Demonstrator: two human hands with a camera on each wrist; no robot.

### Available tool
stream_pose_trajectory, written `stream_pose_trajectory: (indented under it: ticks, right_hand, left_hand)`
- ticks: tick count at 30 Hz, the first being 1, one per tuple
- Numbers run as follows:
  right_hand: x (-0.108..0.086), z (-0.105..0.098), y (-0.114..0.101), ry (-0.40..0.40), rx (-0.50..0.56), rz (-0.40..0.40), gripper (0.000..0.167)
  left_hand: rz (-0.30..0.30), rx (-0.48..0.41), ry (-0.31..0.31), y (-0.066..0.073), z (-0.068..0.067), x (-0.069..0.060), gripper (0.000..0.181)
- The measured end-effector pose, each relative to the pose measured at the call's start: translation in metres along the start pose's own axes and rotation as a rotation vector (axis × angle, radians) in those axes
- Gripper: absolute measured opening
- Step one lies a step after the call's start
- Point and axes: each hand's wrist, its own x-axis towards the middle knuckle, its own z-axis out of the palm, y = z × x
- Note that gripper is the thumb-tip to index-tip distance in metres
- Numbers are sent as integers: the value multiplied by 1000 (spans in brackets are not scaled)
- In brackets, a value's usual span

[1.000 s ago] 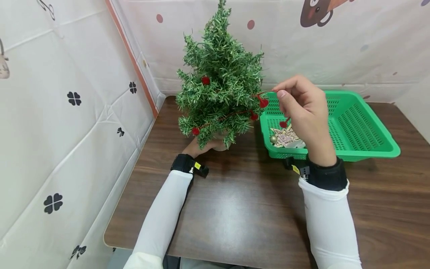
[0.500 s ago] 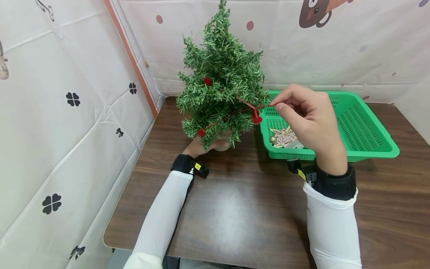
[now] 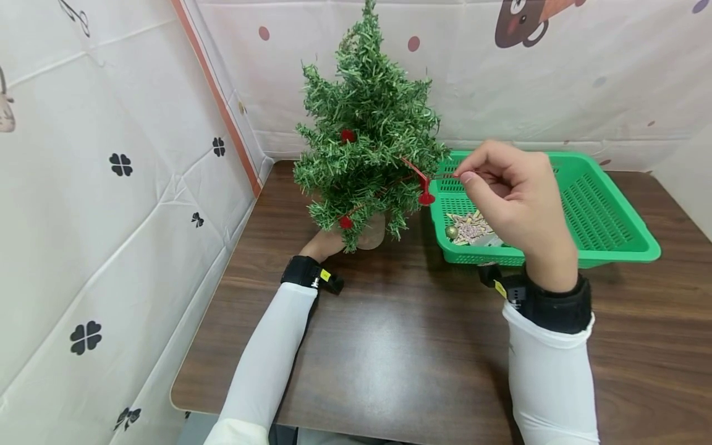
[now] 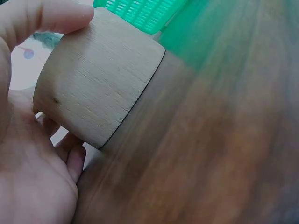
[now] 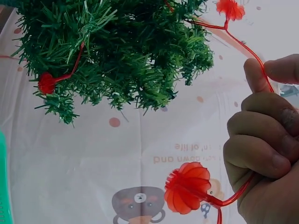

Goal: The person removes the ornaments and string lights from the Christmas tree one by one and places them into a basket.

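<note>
A small green artificial Christmas tree (image 3: 369,123) stands upright in the head view. My left hand (image 3: 325,243) holds its round wooden base (image 3: 371,233). In the left wrist view the thumb lies along the top rim of the base (image 4: 103,79) and the fingers go round its far side. My right hand (image 3: 512,198), right of the tree, pinches a red string of lanterns (image 3: 426,195) between thumb and forefinger, stretched from the branches. The other fingers are curled over the string in the right wrist view, where a red lantern (image 5: 187,189) hangs below the hand (image 5: 261,140).
Behind the right hand sits a green plastic basket (image 3: 625,254). Inside it are star-shaped ornaments (image 3: 470,230) and a small gold ball (image 3: 452,232). A patterned cloth wall (image 3: 139,204) rises at the left and back of the brown wooden table (image 3: 378,346).
The tree has turned, its front lanterns shifting rightward. My left fingers have slid back round the base. My right hand has moved down and slightly right, still pinching the string.
</note>
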Motion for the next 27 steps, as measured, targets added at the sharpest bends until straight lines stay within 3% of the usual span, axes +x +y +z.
stream_pose_trajectory:
  ticks: [2, 5, 9, 14, 20, 22, 27]
  right_hand:
    - [0, 0, 0, 5, 11, -4, 14]
    - [1, -2, 2, 32, 46, -30, 13]
    - [2, -2, 4, 81, 129, -70, 14]
    - [4, 2, 2, 136, 269, -98, 16]
    - [3, 5, -7, 181, 386, -121, 16]
    - [3, 5, -9, 187, 407, -121, 16]
    - [2, 4, -11, 173, 425, -136, 15]
  left_hand:
    - [12, 16, 15, 1, 2, 3, 49]
    - [-50, -16, 32, 4, 2, -2, 50]
    - [-30, -101, 25, 3, 3, 0, 48]
    - [-15, -140, -6, 1, 4, 3, 47]
    - [54, -191, -1, 16, 5, 1, 75]
    - [28, -182, 17, 21, 6, -2, 85]
    - [-95, -111, 60, 15, 6, -3, 107]
